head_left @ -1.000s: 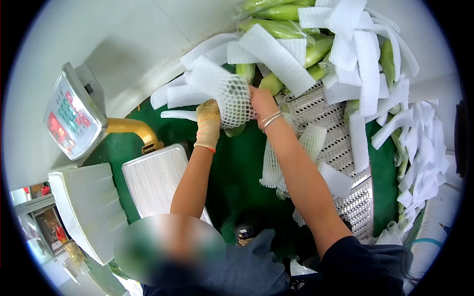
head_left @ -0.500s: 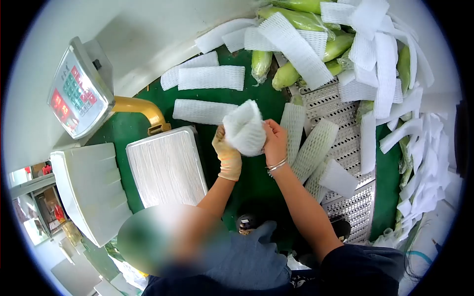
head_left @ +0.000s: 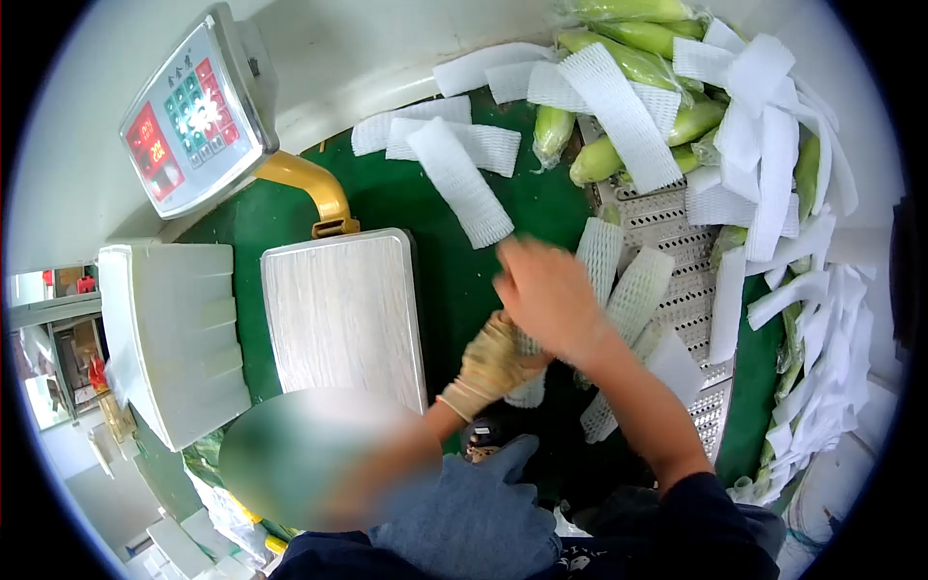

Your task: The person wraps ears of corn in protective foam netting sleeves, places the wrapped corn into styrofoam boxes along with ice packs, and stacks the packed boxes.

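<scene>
My left hand (head_left: 493,362), in a pale knitted glove, is closed around a white foam net sleeve (head_left: 527,391), part of which shows below the fingers. Whatever may be inside it is hidden. My bare right hand (head_left: 551,290), slightly blurred, crosses just above the left. Its fingers are closed at the lower end of a flat foam net sleeve (head_left: 459,184), which slants up and left over the green floor. Beside the right forearm lie long pieces in foam netting (head_left: 638,285).
A scale platform (head_left: 343,319) stands left, with its lit display (head_left: 179,126) on a yellow post. Behind it is a white foam box (head_left: 179,338). Wrapped green vegetables (head_left: 696,121), resembling corn cobs, and loose sleeves pile at upper right, by a perforated metal strip (head_left: 667,217).
The hands have come down toward me, and the right now crosses over the left. The bundled white sleeve has lowered with the left hand. One flat sleeve has swung to a slant.
</scene>
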Tool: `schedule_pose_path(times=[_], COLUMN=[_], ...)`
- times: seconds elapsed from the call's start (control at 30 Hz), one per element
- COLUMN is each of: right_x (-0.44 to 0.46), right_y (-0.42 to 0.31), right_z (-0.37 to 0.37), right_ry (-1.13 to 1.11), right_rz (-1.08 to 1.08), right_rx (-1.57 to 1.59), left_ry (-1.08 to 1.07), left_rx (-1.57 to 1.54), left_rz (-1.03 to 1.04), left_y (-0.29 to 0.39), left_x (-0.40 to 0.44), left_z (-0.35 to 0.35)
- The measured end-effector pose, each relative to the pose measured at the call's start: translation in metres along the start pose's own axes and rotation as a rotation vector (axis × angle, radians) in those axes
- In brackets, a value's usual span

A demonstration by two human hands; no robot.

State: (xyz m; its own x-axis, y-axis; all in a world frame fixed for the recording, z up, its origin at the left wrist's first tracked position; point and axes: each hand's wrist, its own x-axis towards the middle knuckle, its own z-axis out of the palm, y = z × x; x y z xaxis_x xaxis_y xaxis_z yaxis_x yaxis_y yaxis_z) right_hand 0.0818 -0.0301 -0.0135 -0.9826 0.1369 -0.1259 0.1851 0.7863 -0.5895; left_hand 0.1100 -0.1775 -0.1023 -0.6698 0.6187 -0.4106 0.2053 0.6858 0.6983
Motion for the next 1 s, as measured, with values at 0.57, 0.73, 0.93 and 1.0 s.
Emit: schedule_pose_path(times=[0.57,0.73,0.93,1.0], right_x=[0.052,0.059,0.023,-0.005], right_y=[0.083,0.111,0.135,0.130], right_z=[-0.028,-0.033,-0.115,-0.104], right_ry=[0.565,0.867,0.997,0.860], right_rz=[0.262,0.196,0.058,0.119], right_rx=[1.710,1.719,1.527,1.558], left_ry=[0.340,-0.028,0.437,0.609], left_rx=[-0.929,-1.005,0.368,0.326], left_rz=[-0.021,0.278,0.702,0.742], left_y=[0.047,0.074,0.160,0.201], left_x=[0.117,0.196,0.319,0.317], left_z=[-0.095,-0.085,-0.081,-0.099])
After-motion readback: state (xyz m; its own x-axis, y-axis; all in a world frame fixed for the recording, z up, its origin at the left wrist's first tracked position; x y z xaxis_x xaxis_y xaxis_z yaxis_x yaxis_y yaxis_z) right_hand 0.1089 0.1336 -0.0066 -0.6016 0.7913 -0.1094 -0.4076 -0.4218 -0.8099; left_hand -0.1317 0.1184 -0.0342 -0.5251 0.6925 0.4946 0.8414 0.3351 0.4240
